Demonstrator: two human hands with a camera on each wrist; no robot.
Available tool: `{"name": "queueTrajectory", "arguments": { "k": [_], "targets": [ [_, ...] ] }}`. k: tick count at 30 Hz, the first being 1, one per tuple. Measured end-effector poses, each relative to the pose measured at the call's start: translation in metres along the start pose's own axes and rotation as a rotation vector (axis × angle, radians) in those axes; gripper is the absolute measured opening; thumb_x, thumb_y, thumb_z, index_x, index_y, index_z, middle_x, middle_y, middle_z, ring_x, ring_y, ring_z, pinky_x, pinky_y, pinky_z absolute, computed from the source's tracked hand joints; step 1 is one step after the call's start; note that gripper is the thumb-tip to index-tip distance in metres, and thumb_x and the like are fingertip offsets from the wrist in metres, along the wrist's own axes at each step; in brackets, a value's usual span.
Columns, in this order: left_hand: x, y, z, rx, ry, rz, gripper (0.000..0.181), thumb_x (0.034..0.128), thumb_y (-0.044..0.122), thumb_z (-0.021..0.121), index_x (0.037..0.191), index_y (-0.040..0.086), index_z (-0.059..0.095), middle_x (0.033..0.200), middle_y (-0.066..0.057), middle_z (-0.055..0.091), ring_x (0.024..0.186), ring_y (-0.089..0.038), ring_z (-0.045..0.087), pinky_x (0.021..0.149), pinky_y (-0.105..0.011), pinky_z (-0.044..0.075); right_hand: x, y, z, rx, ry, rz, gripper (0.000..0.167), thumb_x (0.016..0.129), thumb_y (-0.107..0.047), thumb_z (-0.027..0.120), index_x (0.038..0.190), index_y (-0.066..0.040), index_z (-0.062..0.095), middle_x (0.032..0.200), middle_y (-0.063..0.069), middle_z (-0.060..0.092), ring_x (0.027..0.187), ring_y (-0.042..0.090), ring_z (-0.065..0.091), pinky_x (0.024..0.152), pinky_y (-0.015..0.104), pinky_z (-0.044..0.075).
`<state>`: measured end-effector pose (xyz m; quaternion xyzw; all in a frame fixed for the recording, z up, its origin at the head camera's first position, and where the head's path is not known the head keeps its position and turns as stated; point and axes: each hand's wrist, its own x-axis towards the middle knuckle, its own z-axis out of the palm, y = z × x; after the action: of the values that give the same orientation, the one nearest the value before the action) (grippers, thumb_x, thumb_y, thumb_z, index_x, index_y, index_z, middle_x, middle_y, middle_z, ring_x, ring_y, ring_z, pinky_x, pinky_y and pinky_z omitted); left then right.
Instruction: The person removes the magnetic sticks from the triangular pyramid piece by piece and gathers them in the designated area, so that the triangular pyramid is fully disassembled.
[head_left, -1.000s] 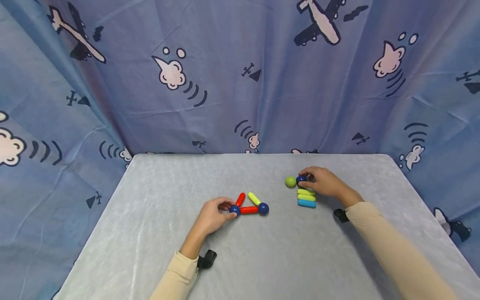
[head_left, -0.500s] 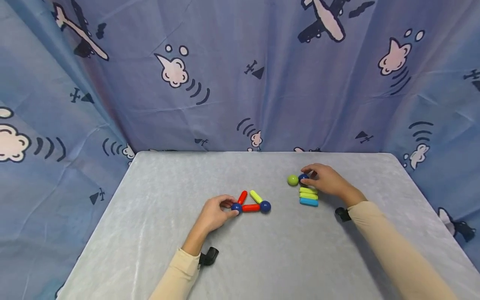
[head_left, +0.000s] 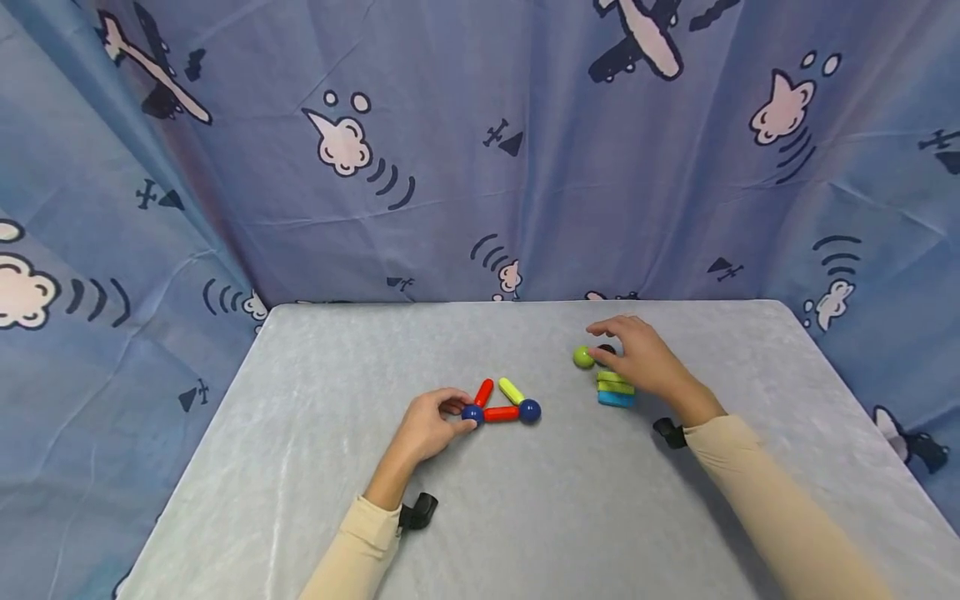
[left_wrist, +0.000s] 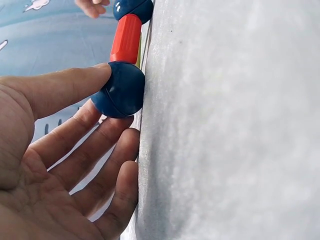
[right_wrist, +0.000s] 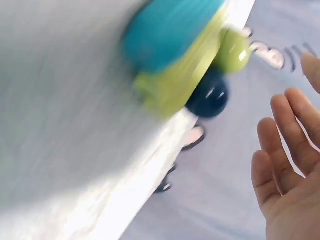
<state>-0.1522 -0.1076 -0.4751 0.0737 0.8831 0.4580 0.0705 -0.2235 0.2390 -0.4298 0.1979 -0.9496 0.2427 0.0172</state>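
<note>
My left hand (head_left: 430,425) pinches a dark blue ball (left_wrist: 120,90) between thumb and fingers, low against the tabletop. A red rod (head_left: 501,414) runs from that ball to a second blue ball (head_left: 529,411). Another red rod (head_left: 484,392) leans away from the held ball, and a yellow-green rod (head_left: 512,391) from the second one. Over at the right, my right hand (head_left: 643,354) hovers with fingers spread, holding nothing. Below it lie a green ball (head_left: 583,357) and a dark blue ball (right_wrist: 209,95), partly hidden by the hand in the head view.
Beside those balls lie yellow-green rods (head_left: 615,382) and a blue rod (head_left: 617,399), side by side. A pale cloth covers the table (head_left: 337,358). Behind its far edge hangs a blue curtain (head_left: 442,192) printed with planes and clouds.
My right hand has let go of the dark blue ball, opened its fingers and risen slightly, moving a little left. The left hand keeps its pinch on its ball.
</note>
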Motion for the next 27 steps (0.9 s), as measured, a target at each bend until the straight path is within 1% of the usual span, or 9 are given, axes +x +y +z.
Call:
{"name": "queueTrajectory", "arguments": {
  "k": [2,4,8,12,17,20,23,27],
  "targets": [
    [0.0,-0.001,0.0,0.003,-0.002,-0.003,0.026,0.0827,0.017,0.081,0.106,0.012,0.072,0.103,-0.004,0.072,0.096,-0.018,0.066,0.085,-0.034,0.055,0.001,-0.012,0.006,0.0,-0.005,-0.029,0.039,0.095,-0.025,0.069,0.128,-0.005,0.064,0.126,0.015,0.065,0.114,0.034,0.058,0.099,0.054,0.045],
    [0.0,-0.001,0.0,0.006,-0.002,-0.005,0.027,0.0826,0.017,0.081,0.107,0.013,0.072,0.104,-0.003,0.072,0.096,-0.018,0.066,0.085,-0.034,0.055,0.003,-0.025,0.014,-0.002,-0.026,-0.055,0.038,0.094,-0.026,0.07,0.126,-0.007,0.066,0.123,0.012,0.067,0.112,0.031,0.061,0.097,0.052,0.048],
    [0.0,-0.003,0.0,0.009,-0.009,-0.005,0.029,0.0817,0.017,0.082,0.108,0.012,0.072,0.104,-0.003,0.072,0.096,-0.018,0.066,0.084,-0.033,0.055,0.008,-0.046,0.032,-0.007,-0.099,-0.093,0.036,0.094,-0.03,0.07,0.124,-0.01,0.068,0.119,0.007,0.069,0.108,0.027,0.063,0.094,0.048,0.051],
    [-0.001,-0.003,0.0,0.006,-0.017,-0.003,0.03,0.08,0.017,0.084,0.107,0.012,0.072,0.103,-0.004,0.072,0.095,-0.018,0.067,0.083,-0.034,0.054,0.013,-0.06,0.046,0.003,-0.165,-0.112,0.036,0.094,-0.032,0.07,0.123,-0.01,0.068,0.118,0.005,0.07,0.107,0.024,0.064,0.094,0.045,0.053],
    [-0.001,-0.003,-0.001,-0.003,-0.012,-0.008,0.029,0.0788,0.016,0.085,0.105,0.012,0.072,0.101,-0.004,0.072,0.094,-0.018,0.067,0.082,-0.033,0.054,0.022,-0.071,0.059,0.019,-0.219,-0.134,0.037,0.094,-0.035,0.069,0.123,-0.011,0.068,0.115,0.002,0.071,0.103,0.018,0.064,0.091,0.04,0.054],
    [0.0,-0.002,-0.001,-0.005,-0.007,0.002,0.029,0.0786,0.016,0.085,0.104,0.012,0.073,0.1,-0.004,0.073,0.094,-0.018,0.067,0.082,-0.033,0.054,0.025,-0.076,0.065,0.016,-0.241,-0.144,0.037,0.094,-0.037,0.069,0.121,-0.012,0.069,0.109,0.001,0.072,0.099,0.016,0.065,0.089,0.038,0.055],
    [0.001,-0.002,-0.001,-0.005,-0.004,0.014,0.028,0.0785,0.015,0.085,0.104,0.012,0.073,0.1,-0.004,0.073,0.094,-0.018,0.067,0.083,-0.033,0.055,0.027,-0.079,0.07,0.019,-0.263,-0.133,0.036,0.093,-0.037,0.07,0.12,-0.012,0.069,0.104,-0.001,0.072,0.094,0.013,0.065,0.087,0.036,0.055],
    [0.001,-0.003,0.0,-0.006,-0.003,0.02,0.029,0.0786,0.014,0.085,0.104,0.011,0.073,0.1,-0.005,0.073,0.094,-0.018,0.067,0.083,-0.033,0.055,0.029,-0.081,0.075,0.017,-0.299,-0.085,0.037,0.092,-0.039,0.07,0.119,-0.014,0.069,0.102,-0.003,0.072,0.093,0.01,0.065,0.088,0.036,0.055]
  ]
}}
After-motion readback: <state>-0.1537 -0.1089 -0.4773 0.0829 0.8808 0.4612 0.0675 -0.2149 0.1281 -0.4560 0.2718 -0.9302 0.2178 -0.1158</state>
